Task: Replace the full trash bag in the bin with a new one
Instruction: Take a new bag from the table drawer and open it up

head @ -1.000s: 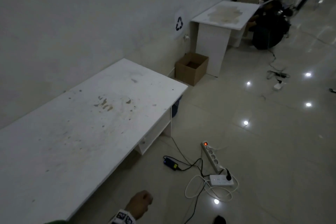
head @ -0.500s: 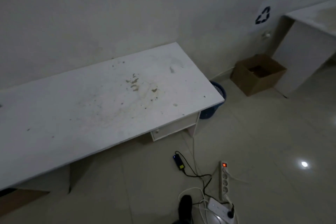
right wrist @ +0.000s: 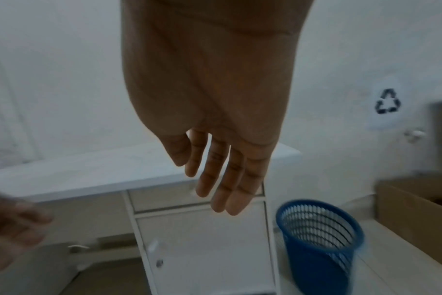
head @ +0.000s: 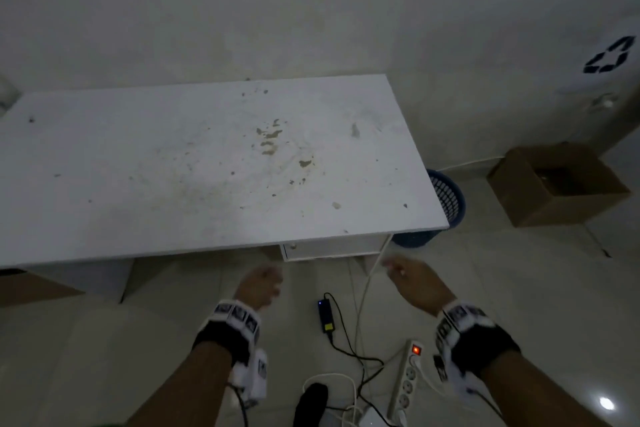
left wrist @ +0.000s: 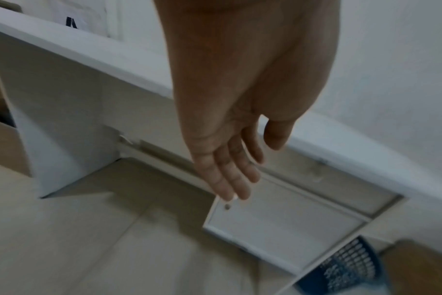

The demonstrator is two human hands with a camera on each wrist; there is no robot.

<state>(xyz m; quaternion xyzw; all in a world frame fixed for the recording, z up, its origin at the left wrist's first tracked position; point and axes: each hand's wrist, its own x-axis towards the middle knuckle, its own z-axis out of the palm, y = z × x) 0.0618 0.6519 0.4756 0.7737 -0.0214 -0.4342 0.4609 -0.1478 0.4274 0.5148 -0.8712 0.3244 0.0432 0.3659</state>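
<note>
A blue mesh bin (head: 446, 198) stands on the floor at the right end of the white table (head: 194, 166), half hidden under its corner. In the right wrist view the bin (right wrist: 321, 237) shows no bag inside. My left hand (head: 259, 284) hangs in front of the table's edge, empty, with fingers straight in the left wrist view (left wrist: 230, 175). To its right my right hand (head: 405, 270) is also empty, fingers (right wrist: 225, 185) straight and relaxed, left of and above the bin. No trash bag is in view.
An open cardboard box (head: 557, 184) sits right of the bin against the wall, under a recycling sign (head: 609, 55). A white cabinet door (right wrist: 204, 251) is below the table. Power strips (head: 405, 378), a charger (head: 325, 315) and cables lie on the floor by my feet.
The head view has swung left and down onto the table's front. Both hands have come up into view in front of the table edge.
</note>
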